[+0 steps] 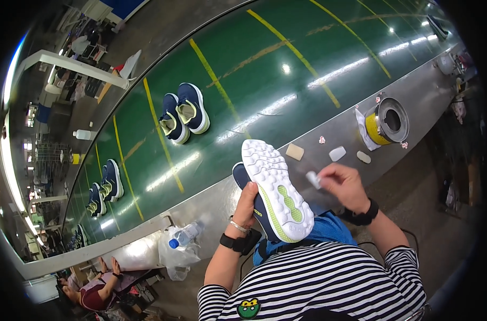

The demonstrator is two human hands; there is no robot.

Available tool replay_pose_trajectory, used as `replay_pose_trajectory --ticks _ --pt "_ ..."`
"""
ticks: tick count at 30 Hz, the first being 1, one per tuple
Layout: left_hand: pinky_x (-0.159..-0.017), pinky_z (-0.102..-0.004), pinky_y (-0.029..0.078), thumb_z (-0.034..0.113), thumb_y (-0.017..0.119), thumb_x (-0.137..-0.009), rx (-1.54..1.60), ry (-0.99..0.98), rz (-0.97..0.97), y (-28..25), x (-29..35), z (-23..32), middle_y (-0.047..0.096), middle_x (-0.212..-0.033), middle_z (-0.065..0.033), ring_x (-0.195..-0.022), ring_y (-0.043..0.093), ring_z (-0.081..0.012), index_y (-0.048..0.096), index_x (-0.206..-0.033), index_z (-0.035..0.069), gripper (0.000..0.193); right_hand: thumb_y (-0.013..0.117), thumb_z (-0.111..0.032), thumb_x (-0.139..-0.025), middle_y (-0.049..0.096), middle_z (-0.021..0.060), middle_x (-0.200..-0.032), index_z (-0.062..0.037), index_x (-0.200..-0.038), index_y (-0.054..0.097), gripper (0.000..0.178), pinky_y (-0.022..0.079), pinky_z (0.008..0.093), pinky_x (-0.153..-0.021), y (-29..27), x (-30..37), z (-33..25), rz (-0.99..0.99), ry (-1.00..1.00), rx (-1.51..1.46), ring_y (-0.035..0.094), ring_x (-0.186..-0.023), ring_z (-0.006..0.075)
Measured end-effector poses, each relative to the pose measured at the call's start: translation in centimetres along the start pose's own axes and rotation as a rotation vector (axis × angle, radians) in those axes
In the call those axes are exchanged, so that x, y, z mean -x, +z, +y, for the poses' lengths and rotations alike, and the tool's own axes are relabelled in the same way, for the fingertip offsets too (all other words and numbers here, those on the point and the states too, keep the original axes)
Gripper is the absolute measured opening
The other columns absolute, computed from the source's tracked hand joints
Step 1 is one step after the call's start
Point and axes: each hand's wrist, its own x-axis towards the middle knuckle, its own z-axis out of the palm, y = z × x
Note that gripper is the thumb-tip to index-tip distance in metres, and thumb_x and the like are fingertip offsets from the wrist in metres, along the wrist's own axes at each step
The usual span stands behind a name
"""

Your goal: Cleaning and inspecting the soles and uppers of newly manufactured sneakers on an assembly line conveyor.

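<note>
The green conveyor belt [254, 69] (yellow-lined) carries pairs of navy shoes [183, 111]; its steel ledge [329, 134] holds erasers [337, 153].

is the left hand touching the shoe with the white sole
Touching. The head view shows the left hand gripping the side of the navy shoe, its fingers pressed against the upper beside the white sole.

Long green conveyor belt [265, 69] with yellow cross lines, glare from overhead lights; grey metal surface [415, 101] along its edge; grey concrete floor [163, 27] beyond, white shelving [67, 64] far left
</note>
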Motion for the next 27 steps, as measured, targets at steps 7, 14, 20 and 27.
replay_pose_trajectory --ticks 7,14,20,27 --pt "-0.095 -0.0311 0.038 0.056 0.063 -0.074 -0.156 0.017 -0.161 1.2 1.2 -0.7 0.047 -0.125 -0.0124 -0.112 0.048 -0.0203 0.032 -0.131 -0.002 0.088 0.068 -0.003 -0.074 0.056 0.0049 -0.079 -0.002 -0.078 0.061 0.008 0.042 0.0237 -0.069 5.7 1.7 -3.0 -0.275 -0.155 0.108 0.054 -0.075 0.0128" --pt "-0.095 -0.0324 0.038 0.06 0.064 -0.069 -0.158 0.01 -0.14 0.5 2.8 -0.7 0.046 -0.127 -0.0124 -0.115 0.046 -0.0207 0.031 -0.131 -0.003 0.094 0.067 0.0 -0.072 0.057 0.0036 -0.076 -0.0046 -0.076 0.062 0.008 0.041 0.0263 -0.067 7.2 1.4 -3.0 -0.209 -0.199 0.193 0.054 -0.073 0.0137" --pt "-0.099 -0.0321 0.033 0.054 0.066 -0.072 -0.073 0.008 -0.185 -1.1 3.1 -2.1 0.043 -0.129 -0.0123 -0.118 0.043 -0.0207 0.028 -0.133 -0.003 0.091 0.066 -0.009 -0.073 0.059 -0.0012 -0.076 -0.0101 -0.076 0.062 0.006 0.036 0.0295 -0.073 6.5 1.7 -3.5 -0.548 -0.338 0.273 0.053 -0.074 0.0158" --pt "-0.1 -0.0329 0.032 0.056 0.074 -0.062 -0.205 0.095 -0.24 0.1 2.8 0.1 0.043 -0.129 -0.0125 -0.119 0.043 -0.0208 0.026 -0.133 -0.003 0.104 0.067 -0.006 -0.074 0.058 0.0001 -0.075 -0.0084 -0.077 0.06 0.008 0.039 0.0287 -0.068 7.6 -1.1 -4.1 -0.018 -0.543 0.5 0.054 -0.072 0.0147"
